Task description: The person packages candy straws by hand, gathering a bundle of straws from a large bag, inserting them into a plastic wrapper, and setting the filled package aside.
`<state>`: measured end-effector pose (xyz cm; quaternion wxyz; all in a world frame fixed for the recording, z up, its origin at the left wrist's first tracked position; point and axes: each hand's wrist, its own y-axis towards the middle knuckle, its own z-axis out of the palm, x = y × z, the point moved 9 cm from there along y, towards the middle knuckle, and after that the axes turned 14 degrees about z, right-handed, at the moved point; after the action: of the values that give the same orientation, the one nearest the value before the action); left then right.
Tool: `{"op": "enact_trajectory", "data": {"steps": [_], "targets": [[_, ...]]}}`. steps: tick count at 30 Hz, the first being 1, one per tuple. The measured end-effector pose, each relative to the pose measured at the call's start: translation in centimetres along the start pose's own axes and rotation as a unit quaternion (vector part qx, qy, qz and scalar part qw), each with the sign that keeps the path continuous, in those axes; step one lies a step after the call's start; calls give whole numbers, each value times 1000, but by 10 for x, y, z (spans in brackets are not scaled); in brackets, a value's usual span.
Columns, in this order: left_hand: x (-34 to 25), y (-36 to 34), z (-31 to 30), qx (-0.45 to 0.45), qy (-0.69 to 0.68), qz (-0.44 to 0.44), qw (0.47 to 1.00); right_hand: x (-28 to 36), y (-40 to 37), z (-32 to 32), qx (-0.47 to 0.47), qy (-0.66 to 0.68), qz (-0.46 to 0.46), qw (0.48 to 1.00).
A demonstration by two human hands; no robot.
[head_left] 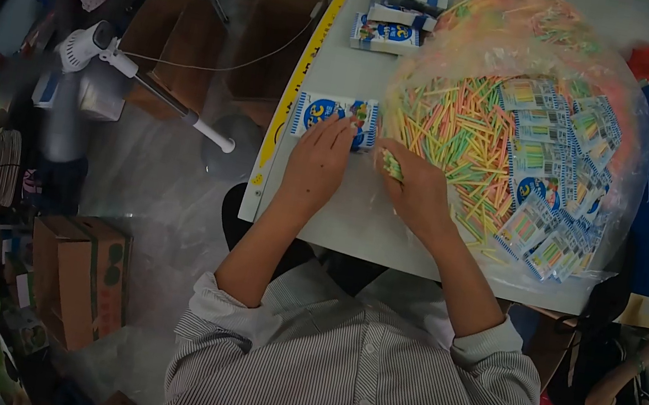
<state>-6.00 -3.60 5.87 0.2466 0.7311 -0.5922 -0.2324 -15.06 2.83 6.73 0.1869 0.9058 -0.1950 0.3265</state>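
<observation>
A blue-and-white printed packet [307, 111] lies on the table near its left edge. My left hand [319, 159] is over the packet, its fingers closed on the packet's lower right part; the thumb is mostly hidden. Just right of the packet, my right hand [420, 193] grips a small bundle of pastel sticks [390, 165] between thumb and fingers. Beside that hand, a large clear plastic bag [639, 169] lies spread open, full of loose yellow, green, pink and orange sticks [457, 130]. Several filled clear-fronted packets [539, 153] rest on top of the sticks.
More blue-and-white packets [387, 34] are stacked at the far left of the table [317, 193]. Yellow tape [299, 70] runs along the left edge. Cardboard boxes [85, 274] and a white fan [89, 47] stand on the left. Another person [611, 388] is at the lower right.
</observation>
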Motion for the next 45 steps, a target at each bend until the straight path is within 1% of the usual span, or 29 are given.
{"op": "enact_trajectory", "data": {"steps": [1,3,4,6,8,9,11,12,13,14,15,17,18,19,21,23,25,27,31,34,36,37,38,39,40,41,42,43,45], "targets": [[0,0,-1,-3,3,6,1000,0,0,-1,4,5,2,1000],[18,-5,-4,-45,-109,-108,987,-1,2,-2,4,8,2,1000],[17,-3,-7,-48,-107,-104,988,2,2,-3,-9,18,-20,1000],[28,-7,-9,-77,-187,-181,962,10,7,-6,-26,28,-44,998],[26,-6,-13,-74,-179,-172,966,10,16,-10,-61,60,-10,996],[26,-6,-14,-69,-173,-168,968,11,20,-9,-64,62,-10,996],[24,-4,-18,-83,-165,-140,973,7,31,9,21,31,7,999],[22,-3,-22,-97,-157,-115,976,6,34,8,20,31,7,999],[22,-5,-22,-96,-157,-115,976,7,36,14,40,-4,-8,999],[22,-6,-20,-75,-151,-109,980,9,36,20,61,-39,-24,997],[22,-5,-19,-56,-144,-104,982,9,38,21,62,-38,-26,997],[23,-5,-21,-43,-132,-109,984,14,36,19,33,-19,-65,997],[23,-5,-20,-29,-123,-112,986,14,37,20,35,-19,-65,997],[23,-6,-21,-28,-123,-113,986,14,38,22,39,-48,-71,996],[17,-3,-16,30,-92,-78,992,13,41,23,42,-78,-78,993],[20,-5,-14,32,-92,-86,991,22,36,21,62,-74,-150,984],[25,-8,-11,32,-92,-96,991,25,33,11,72,-88,-143,983],[32,-12,-10,31,-96,-129,986,22,28,8,85,-103,-137,982],[25,-6,-25,8,-101,-145,984,16,23,-1,63,-63,-125,988],[18,6,-39,26,-82,-121,989,19,21,-10,61,-21,-117,991],[9,19,-61,-12,-56,-38,998,24,19,-19,64,-2,-116,991],[12,22,-65,-12,-56,-36,998,22,22,-26,88,75,-80,990],[14,26,-70,-44,-123,-32,991,19,23,-31,112,151,-43,981],[14,29,-74,-75,-191,-28,978,22,22,-37,109,151,-42,982],[11,30,-75,-75,-192,-25,978,11,23,-37,146,231,40,961],[23,20,-54,-25,-336,-169,926,1,20,-34,180,308,122,926],[25,3,-28,27,-463,-306,831,2,17,-38,177,309,124,926],[20,4,-25,30,-464,-304,831,0,14,-38,188,316,147,919],[15,5,-22,-11,-450,-292,844,-5,6,-40,195,324,173,910]]}}
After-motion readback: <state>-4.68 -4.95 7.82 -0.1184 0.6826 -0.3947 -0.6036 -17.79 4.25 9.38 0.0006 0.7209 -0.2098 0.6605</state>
